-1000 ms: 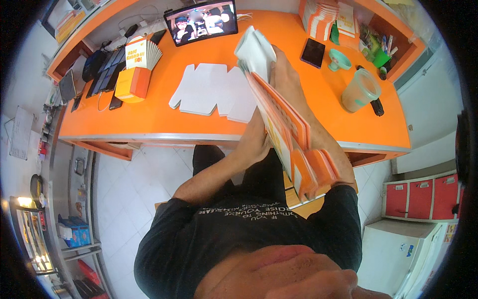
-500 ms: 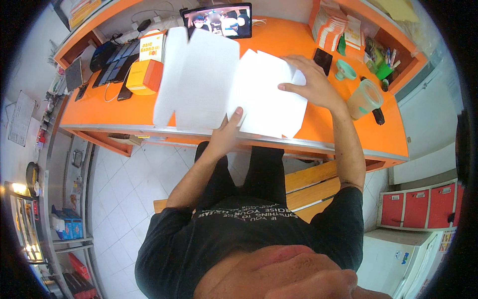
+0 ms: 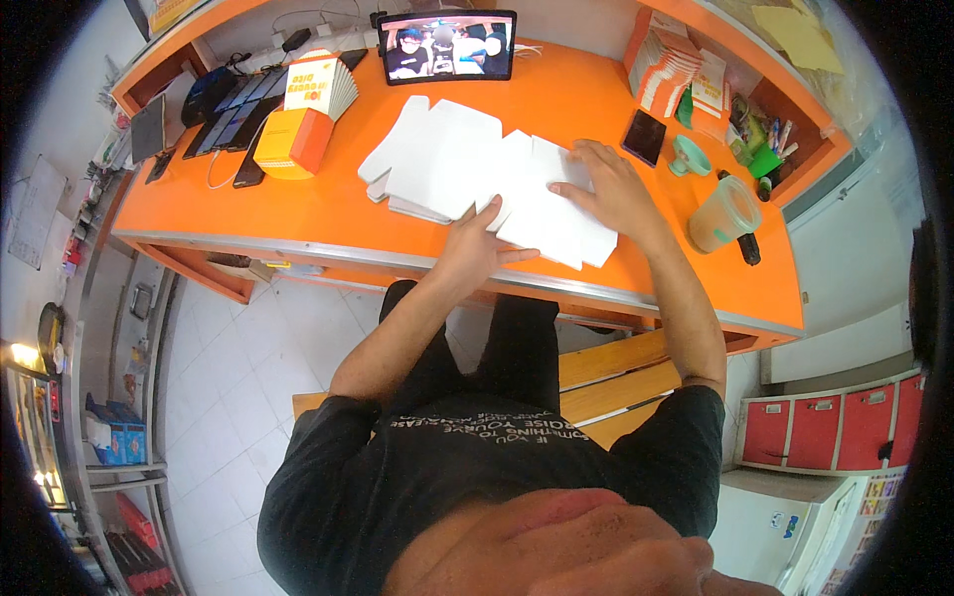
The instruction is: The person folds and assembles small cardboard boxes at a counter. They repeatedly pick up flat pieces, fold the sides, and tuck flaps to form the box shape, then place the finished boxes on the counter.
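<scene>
A white die-cut cardboard box blank (image 3: 447,149) lies on the orange desk in front of me, with flaps along its edges. Its right part (image 3: 556,223) reaches close to the desk's front edge. More white card edges show under its left side; I cannot tell how many sheets there are. My left hand (image 3: 475,246) touches the near edge around the middle, thumb and a finger spread apart. On the right part rests my right hand (image 3: 611,194), with thumb and fingers apart, pressing on the card. The undersides of both hands are hidden.
A tablet (image 3: 447,48) stands at the back. To the left are a yellow-orange box (image 3: 293,142), paper cards (image 3: 316,84) and phones (image 3: 238,124). A dark phone (image 3: 644,136), green funnel-like piece (image 3: 690,156) and plastic cup (image 3: 723,214) stand right.
The raised left panel of the box blank has come down toward the desk. My left hand has shifted right and its fingers have spread; my right hand remains on the right part.
</scene>
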A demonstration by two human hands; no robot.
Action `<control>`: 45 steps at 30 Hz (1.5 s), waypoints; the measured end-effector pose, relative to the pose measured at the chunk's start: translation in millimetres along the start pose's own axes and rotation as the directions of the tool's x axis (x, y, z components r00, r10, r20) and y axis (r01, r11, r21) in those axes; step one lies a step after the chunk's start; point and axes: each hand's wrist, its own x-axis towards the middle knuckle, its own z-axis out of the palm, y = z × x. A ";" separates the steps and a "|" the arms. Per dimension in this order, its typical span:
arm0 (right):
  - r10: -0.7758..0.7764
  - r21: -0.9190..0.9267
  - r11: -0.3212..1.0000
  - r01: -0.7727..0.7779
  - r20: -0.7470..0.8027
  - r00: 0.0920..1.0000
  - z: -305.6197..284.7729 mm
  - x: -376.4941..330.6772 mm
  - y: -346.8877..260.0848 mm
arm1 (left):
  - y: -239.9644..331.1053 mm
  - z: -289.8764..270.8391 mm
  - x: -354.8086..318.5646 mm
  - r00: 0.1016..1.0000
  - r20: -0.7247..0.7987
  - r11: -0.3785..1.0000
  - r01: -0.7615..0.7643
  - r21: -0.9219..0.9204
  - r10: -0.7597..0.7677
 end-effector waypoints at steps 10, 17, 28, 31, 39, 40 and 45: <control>0.064 0.044 0.997 -0.066 0.041 0.997 -11.3 6.8 -2.6 | 10.1 4.7 -9.6 1.000 -0.001 0.999 0.011 -0.052 -0.011; -0.006 0.063 0.998 0.008 -0.036 0.999 6.2 7.4 22.9 | 3.0 9.5 -13.1 0.998 0.059 0.984 0.047 -0.174 -0.037; -0.084 0.077 0.986 0.145 -0.519 0.851 -59.6 42.1 26.3 | 7.0 17.6 -94.3 0.993 -0.015 0.990 -0.120 -0.081 0.119; -0.264 -0.064 0.935 0.350 -0.783 0.563 -104.2 52.0 -11.0 | 19.1 10.0 -80.9 0.980 0.127 0.988 -0.145 -0.050 0.150; -0.556 -0.350 0.831 0.432 -0.561 0.613 -117.3 47.0 -62.9 | 72.1 51.1 -62.5 0.839 0.354 0.910 -0.392 -0.131 0.413; -0.578 -0.344 0.815 0.467 -0.548 0.605 -114.5 47.0 -66.5 | 79.2 52.6 -57.4 0.817 0.332 0.881 -0.446 -0.155 0.472; -0.631 -0.399 0.776 0.489 -0.483 0.608 -104.1 52.0 -74.6 | 126.9 74.6 -15.8 0.776 0.310 0.835 -0.498 -0.234 0.550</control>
